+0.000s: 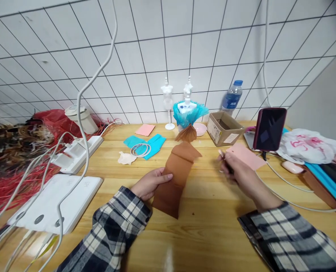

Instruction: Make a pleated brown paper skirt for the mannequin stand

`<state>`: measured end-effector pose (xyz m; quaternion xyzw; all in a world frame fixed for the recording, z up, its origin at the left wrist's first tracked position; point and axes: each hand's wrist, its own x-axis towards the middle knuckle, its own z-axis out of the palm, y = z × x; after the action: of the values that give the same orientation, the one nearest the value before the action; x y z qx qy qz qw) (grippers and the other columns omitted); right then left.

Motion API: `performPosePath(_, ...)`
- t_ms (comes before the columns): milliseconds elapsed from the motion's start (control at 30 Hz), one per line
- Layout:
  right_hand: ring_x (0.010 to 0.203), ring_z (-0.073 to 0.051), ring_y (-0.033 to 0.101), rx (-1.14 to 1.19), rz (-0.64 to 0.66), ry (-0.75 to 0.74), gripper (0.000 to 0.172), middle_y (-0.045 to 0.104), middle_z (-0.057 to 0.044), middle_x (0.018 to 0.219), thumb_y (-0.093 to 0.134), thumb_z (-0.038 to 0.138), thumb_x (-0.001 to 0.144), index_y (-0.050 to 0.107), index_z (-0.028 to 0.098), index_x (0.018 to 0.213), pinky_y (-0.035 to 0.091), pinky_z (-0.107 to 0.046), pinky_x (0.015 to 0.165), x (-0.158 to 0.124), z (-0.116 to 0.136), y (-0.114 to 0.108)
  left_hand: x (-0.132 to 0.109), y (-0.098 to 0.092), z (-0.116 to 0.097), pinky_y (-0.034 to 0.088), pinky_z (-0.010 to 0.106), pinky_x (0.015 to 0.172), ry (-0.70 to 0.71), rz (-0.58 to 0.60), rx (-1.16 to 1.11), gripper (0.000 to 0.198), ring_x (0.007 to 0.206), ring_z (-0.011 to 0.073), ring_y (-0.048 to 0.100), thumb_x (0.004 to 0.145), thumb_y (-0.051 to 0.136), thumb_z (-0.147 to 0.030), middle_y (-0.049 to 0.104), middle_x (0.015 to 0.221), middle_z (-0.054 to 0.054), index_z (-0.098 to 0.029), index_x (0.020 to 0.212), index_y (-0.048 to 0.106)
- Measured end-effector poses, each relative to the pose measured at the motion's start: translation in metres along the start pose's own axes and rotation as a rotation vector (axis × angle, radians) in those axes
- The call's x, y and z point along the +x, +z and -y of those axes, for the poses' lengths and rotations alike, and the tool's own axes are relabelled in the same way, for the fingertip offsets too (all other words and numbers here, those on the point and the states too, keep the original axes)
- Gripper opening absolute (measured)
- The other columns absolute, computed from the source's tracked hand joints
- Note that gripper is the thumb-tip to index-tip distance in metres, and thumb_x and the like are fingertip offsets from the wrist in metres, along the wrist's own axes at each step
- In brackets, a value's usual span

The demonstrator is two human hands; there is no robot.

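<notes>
1. Plaid sleeves [111,226] are nearest.
2. The left hand [150,184] pinches the brown sheet [173,177] by its left edge between thumb and fingers, over the wooden table's [210,230] middle.
3. The right hand [237,170] curls around a small blurred object [221,154] near a pink sheet [248,158].

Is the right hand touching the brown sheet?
Apart: the head view shows a strip of wooden tabletop between the right hand and the brown sheet, which the left hand grips.
</notes>
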<state>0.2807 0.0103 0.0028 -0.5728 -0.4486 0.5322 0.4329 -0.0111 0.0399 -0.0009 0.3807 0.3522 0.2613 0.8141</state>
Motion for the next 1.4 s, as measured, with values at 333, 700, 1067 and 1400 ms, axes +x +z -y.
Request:
performPosePath(333, 0.042, -0.01, 0.046, -0.181, 0.593, 0.243, 0.06, 0.051, 0.002, 0.05, 0.031, 0.075, 0.084, 0.05, 0.019, 0.076, 0.039, -0.021, 0.041, -0.028, -0.014, 0.051, 0.006, 0.0, 0.005, 0.049, 0.031, 0.092, -0.014, 0.084, 0.01, 0.034, 0.102, 0.0219, 0.068, 0.082, 0.068, -0.022, 0.07, 0.116, 0.012, -0.014, 0.115, 0.065)
performPosePath(700, 0.052, -0.009, 0.039, -0.087, 0.607, 0.244, 0.053, 0.043, 0.003, 0.065, 0.04, 0.067, 0.088, 0.06, 0.018, 0.095, 0.036, -0.019, 0.041, -0.033, -0.007, 0.043, 0.006, 0.013, 0.009, 0.05, 0.032, 0.09, -0.001, 0.122, -0.128, 0.045, 0.097, 0.0225, 0.069, 0.071, 0.079, -0.019, 0.072, 0.111, 0.012, -0.013, 0.114, 0.066)
performPosePath(1067, 0.061, -0.014, 0.043, -0.45, 0.409, -0.008, 0.059, 0.044, 0.001, 0.062, 0.022, 0.056, 0.097, 0.06, 0.017, 0.076, 0.034, -0.027, 0.06, -0.026, -0.009, 0.044, 0.008, 0.008, 0.015, 0.05, 0.035, 0.092, 0.019, 0.028, 0.036, 0.038, 0.1, 0.0241, 0.068, 0.079, 0.073, -0.025, 0.071, 0.113, 0.012, -0.014, 0.114, 0.065)
performPosePath(1400, 0.065, -0.015, 0.047, -0.541, 0.41, -0.002, 0.052, 0.051, -0.001, 0.066, 0.024, 0.045, 0.098, 0.061, 0.018, 0.072, 0.036, -0.029, 0.066, -0.02, -0.012, 0.041, 0.01, 0.009, 0.014, 0.049, 0.034, 0.091, 0.161, 0.011, 0.141, 0.049, 0.104, 0.0232, 0.066, 0.077, 0.074, -0.019, 0.068, 0.119, 0.011, -0.017, 0.124, 0.057)
